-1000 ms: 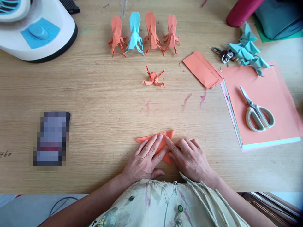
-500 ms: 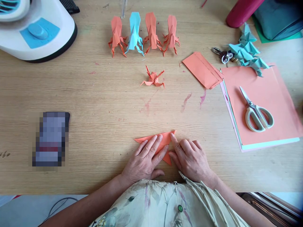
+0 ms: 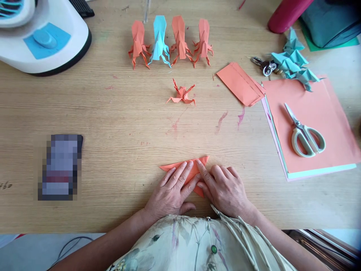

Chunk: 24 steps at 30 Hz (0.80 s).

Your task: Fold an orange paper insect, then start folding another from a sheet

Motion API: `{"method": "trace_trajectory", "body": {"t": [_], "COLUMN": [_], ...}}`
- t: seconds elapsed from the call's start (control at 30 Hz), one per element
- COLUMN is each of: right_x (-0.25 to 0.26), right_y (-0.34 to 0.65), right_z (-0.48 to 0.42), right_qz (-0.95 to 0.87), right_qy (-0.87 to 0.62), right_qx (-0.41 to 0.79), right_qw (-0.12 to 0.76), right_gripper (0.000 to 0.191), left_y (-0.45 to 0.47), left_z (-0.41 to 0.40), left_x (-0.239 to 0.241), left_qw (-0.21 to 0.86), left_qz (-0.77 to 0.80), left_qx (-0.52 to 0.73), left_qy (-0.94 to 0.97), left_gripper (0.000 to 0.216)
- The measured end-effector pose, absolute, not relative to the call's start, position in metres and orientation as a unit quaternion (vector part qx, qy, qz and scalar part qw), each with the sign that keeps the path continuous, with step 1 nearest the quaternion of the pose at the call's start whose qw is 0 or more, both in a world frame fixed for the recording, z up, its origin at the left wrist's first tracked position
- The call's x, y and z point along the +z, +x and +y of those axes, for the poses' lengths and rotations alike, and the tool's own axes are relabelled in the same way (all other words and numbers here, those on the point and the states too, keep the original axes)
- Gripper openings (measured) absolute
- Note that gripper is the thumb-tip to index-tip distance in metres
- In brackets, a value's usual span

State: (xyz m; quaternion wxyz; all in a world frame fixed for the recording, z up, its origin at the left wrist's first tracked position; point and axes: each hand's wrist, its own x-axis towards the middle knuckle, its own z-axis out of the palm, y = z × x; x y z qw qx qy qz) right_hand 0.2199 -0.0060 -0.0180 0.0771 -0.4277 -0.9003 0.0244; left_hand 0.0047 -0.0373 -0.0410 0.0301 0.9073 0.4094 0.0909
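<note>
A folded orange paper triangle (image 3: 194, 166) lies flat on the wooden table (image 3: 118, 124) near its front edge. My left hand (image 3: 173, 190) lies flat on the paper's left part, fingers stretched out and spread. My right hand (image 3: 222, 188) rests beside it with fingers extended, its index fingertip pressing the paper's crease near the top. The lower part of the paper is hidden under both hands.
Three orange origami figures (image 3: 179, 37) and a blue one (image 3: 159, 39) stand in a row at the back; a small orange one (image 3: 182, 94) lies nearer. Scissors (image 3: 304, 131) rest on a paper stack (image 3: 324, 113) at right. A folded orange sheet (image 3: 239, 82), teal origami (image 3: 296, 62), a white device (image 3: 45, 34), and a phone (image 3: 60, 167) are around.
My right index finger slid up along the paper's edge toward its top corner, then came back down a little. My left hand stayed flat on the paper.
</note>
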Motion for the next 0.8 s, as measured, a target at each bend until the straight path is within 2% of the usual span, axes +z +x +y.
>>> {"method": "trace_trajectory", "body": {"t": [0.23, 0.8], "right_x": [-0.0181, -0.0164], "right_y": [0.2191, 0.2231], "right_z": [-0.0081, -0.0092], "right_qz": [-0.891, -0.857], "right_qy": [-0.447, -0.514], "right_qx": [0.030, 0.005], "right_qw": [0.078, 0.031], "right_gripper": [0.057, 0.059], "left_y": [0.0051, 0.0052], "left_z": [-0.0372, -0.0373], "left_x": [-0.0411, -0.0413], "left_qw": [0.026, 0.030], "left_qz": [0.413, 0.412], "left_qx": [0.091, 0.088], "left_qy": [0.906, 0.906], "left_gripper": [0.081, 0.082]}}
